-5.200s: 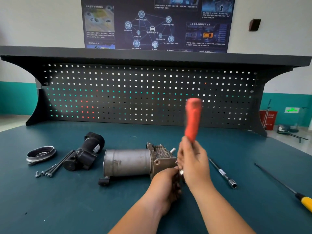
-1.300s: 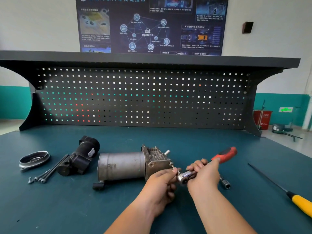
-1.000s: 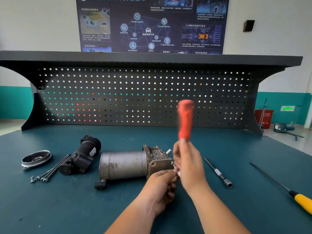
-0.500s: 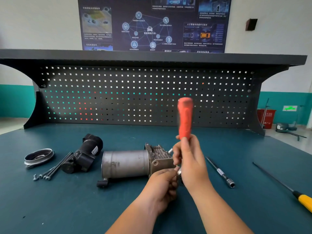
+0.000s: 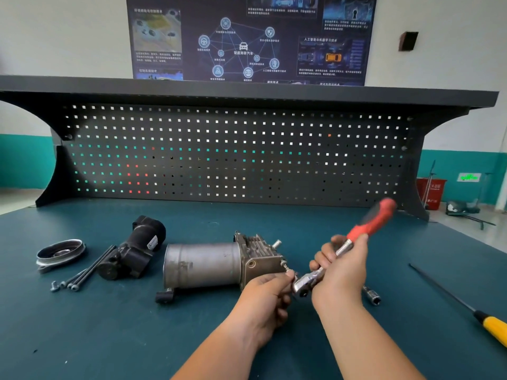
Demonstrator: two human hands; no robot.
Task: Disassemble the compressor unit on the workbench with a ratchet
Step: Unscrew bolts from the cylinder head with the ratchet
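Two hands are seen at the right end of the compressor unit [image 5: 203, 266], which is laid on its side near the middle of the teal worktop [image 5: 109, 338]. The ratchet [image 5: 367, 226] is held by the right-hand grip [image 5: 340, 272], whose fingers are curled round the metal shank just below the red handle. The handle is pointed up and to the far right and is blurred. The ratchet head is set against a bolt [image 5: 285, 267] that sticks out of the unit's right end. The left-hand grip [image 5: 267, 297] is pinched, thumb against fingertips, on the ratchet's drive end where it meets that bolt.

Left of the unit, a black motor housing [image 5: 134, 250], several long bolts [image 5: 85, 272] and a round metal cover [image 5: 60, 252] are laid. An extension bar [image 5: 371, 296] is partly hidden behind the right wrist, and a yellow-handled screwdriver [image 5: 493, 327] is laid further right. A perforated back panel [image 5: 233, 154] is fixed along the far edge.
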